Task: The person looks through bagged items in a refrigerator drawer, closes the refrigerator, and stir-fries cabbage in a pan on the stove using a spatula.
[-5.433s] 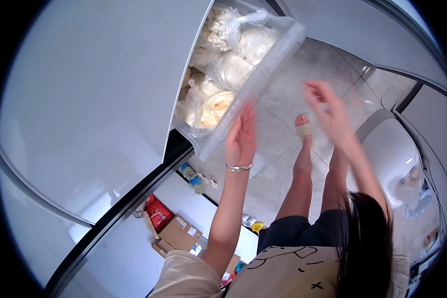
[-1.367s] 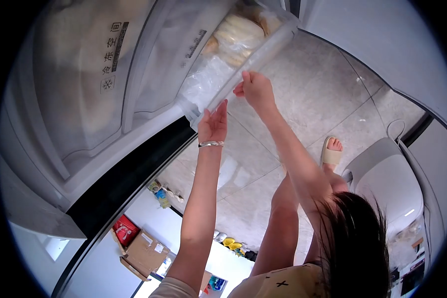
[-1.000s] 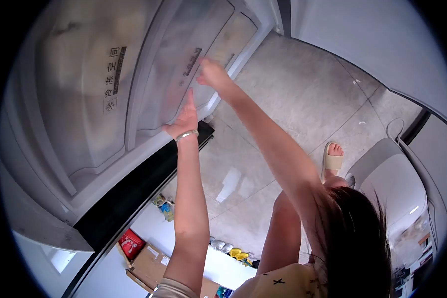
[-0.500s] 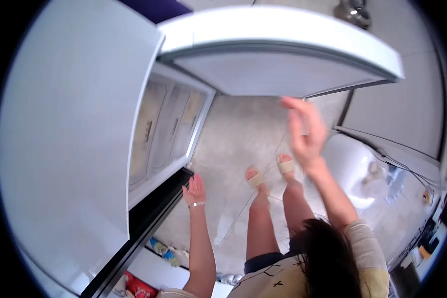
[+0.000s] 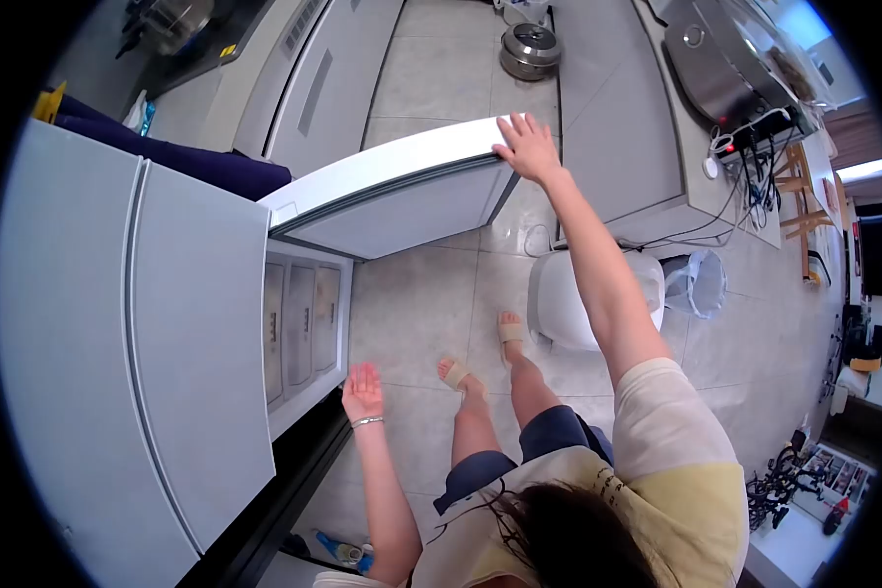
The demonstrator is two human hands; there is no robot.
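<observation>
right hand [image 5: 527,149] rests, fingers apart, on the edge of the wide-open fridge door [image 5: 412,211], drawers [image 5: 301,323] pushed in, left hand [image 5: 363,394] empty near them, fingers nearly together.

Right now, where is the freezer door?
In the head view, the freezer door stands open above centre, the right hand on its free edge, drawers below its hinged side.

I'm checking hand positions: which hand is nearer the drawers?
Left. The left hand is beside the drawers; the right hand is farther off, on the open door.
</observation>
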